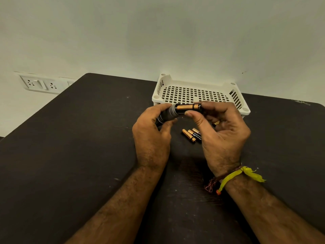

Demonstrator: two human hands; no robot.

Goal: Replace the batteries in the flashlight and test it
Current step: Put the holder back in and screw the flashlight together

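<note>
- Nearest: dark, scuffed matte table (70, 155).
- Three loose copper-and-black batteries (191, 135) lie side by side under the hands.
- Left hand (153, 134) grips the ribbed metal cylinder of the flashlight (169, 112), held above the table, long axis left-right, open end rightward.
- Right hand (223, 131) pinches a battery (188, 107) sticking out of that end.
- Behind: white perforated plastic basket (198, 93).
</note>
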